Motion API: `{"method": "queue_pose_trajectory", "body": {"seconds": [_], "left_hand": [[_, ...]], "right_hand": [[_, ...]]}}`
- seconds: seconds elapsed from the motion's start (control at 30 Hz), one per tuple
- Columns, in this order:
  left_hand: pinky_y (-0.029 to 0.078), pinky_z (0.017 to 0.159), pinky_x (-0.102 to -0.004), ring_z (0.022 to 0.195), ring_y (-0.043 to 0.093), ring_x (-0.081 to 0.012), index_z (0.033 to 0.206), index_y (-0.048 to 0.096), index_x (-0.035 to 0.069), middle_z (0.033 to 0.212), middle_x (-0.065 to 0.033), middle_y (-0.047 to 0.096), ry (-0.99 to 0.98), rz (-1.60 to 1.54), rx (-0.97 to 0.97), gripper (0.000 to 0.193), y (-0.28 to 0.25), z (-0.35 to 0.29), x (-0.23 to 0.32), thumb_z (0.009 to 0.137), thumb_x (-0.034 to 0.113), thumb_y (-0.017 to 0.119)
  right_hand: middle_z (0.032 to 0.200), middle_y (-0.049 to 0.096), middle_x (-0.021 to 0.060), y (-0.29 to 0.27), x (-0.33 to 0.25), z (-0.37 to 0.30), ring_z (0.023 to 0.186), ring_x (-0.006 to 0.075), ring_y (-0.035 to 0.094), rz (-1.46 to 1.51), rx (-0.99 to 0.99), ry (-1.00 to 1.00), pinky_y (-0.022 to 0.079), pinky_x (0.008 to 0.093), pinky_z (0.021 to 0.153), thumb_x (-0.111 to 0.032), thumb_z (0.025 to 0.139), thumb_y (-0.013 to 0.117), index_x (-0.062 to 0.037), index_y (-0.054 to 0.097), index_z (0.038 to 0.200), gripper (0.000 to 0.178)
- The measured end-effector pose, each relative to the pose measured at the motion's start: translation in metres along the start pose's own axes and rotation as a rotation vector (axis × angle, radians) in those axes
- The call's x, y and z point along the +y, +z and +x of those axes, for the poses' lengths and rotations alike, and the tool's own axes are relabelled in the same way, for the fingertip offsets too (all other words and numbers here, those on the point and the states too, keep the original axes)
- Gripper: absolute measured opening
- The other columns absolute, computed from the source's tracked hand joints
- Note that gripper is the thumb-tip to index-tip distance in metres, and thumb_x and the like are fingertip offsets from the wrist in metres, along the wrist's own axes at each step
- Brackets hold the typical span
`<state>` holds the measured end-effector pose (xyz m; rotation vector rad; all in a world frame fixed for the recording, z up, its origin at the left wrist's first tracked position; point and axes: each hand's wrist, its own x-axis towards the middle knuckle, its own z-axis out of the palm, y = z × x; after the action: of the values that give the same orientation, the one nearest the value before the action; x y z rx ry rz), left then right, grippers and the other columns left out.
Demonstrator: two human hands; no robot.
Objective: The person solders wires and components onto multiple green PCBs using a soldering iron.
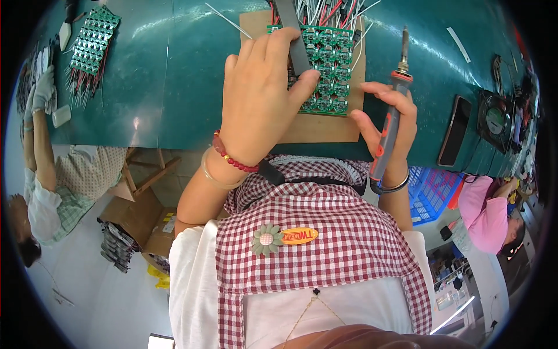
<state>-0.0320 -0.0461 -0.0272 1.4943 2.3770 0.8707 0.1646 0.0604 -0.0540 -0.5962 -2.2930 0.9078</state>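
Observation:
A panel of green circuit boards (331,70) lies on a brown cardboard sheet (325,129), with red, black and white wires (334,13) fanning out past its far edge. Across the panel's left part runs a dark grey flat bar (297,49). My left hand (261,87) is closed on this bar, thumb on its near end and fingers along its left side. Right of the panel, my right hand (395,113) grips a grey and orange soldering iron (390,122). Its metal tip points up and away, apart from the boards.
Another wired circuit panel (95,41) lies at the far left of the green table (192,75). On the right are a phone (454,131), a black fan (496,119) and a white strip (458,45). A blue crate (429,192) stands below. Co-workers sit at both sides.

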Motion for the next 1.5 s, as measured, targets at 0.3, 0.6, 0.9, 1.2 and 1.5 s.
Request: {"method": "queue_pose_trajectory", "body": {"seconds": [0.3, 0.6, 0.9, 1.2, 1.5], "left_hand": [[0.043, 0.062, -0.0253, 0.076, 0.057, -0.0106, 0.115, 0.06, 0.001, 0.087, -0.0056, 0.064, -0.07, -0.207, 0.101, 0.025, -0.03, 0.011, -0.024, 0.091, 0.004, 0.055], [0.048, 0.055, -0.036, 0.066, 0.063, -0.0248, 0.116, 0.058, 0.012, 0.075, -0.0063, 0.062, -0.062, 0.068, -0.034, 0.043, -0.001, 0.018, 0.005, 0.081, 0.033, 0.072], [0.048, 0.051, -0.04, 0.058, 0.063, -0.0271, 0.113, 0.058, 0.014, 0.061, -0.0067, 0.061, -0.13, 0.086, -0.021, 0.037, -0.003, 0.022, 0.009, 0.079, 0.024, 0.067], [0.047, 0.051, -0.0407, 0.055, 0.062, -0.0272, 0.113, 0.058, 0.014, 0.059, -0.0067, 0.059, -0.164, 0.062, -0.065, 0.035, -0.004, 0.022, 0.004, 0.08, 0.023, 0.065], [0.049, 0.06, -0.0342, 0.063, 0.062, -0.0248, 0.111, 0.055, 0.006, 0.069, -0.0096, 0.06, -0.101, 0.155, -0.012, 0.033, -0.012, 0.029, 0.014, 0.079, 0.012, 0.063]], "right_hand": [[0.123, 0.065, 0.0112, 0.01, -0.002, 0.012, 0.1, 0.0301, 0.056, -0.039, -0.076, -0.086, 0.041, 0.0391, 0.088, -0.017, 0.07, 0.083, -0.0129, 0.046, 0.113, 0.057], [0.13, 0.061, 0.011, 0.018, -0.003, 0.005, 0.105, 0.0299, 0.055, -0.083, -0.107, -0.099, 0.04, 0.039, 0.089, -0.02, 0.07, 0.083, -0.0149, 0.047, 0.114, 0.057], [0.13, 0.061, 0.0116, 0.02, -0.001, 0.002, 0.104, 0.0306, 0.055, -0.074, -0.088, -0.112, 0.04, 0.0397, 0.09, -0.018, 0.07, 0.082, -0.0152, 0.047, 0.114, 0.056], [0.13, 0.061, 0.0114, 0.021, -0.001, 0.002, 0.106, 0.0313, 0.055, -0.075, -0.081, -0.115, 0.04, 0.0403, 0.091, -0.018, 0.071, 0.082, -0.0156, 0.048, 0.114, 0.055], [0.132, 0.058, 0.0169, 0.017, -0.006, 0.002, 0.109, 0.032, 0.054, -0.125, -0.145, -0.088, 0.04, 0.0386, 0.096, -0.016, 0.075, 0.081, -0.0137, 0.043, 0.112, 0.054]]}}
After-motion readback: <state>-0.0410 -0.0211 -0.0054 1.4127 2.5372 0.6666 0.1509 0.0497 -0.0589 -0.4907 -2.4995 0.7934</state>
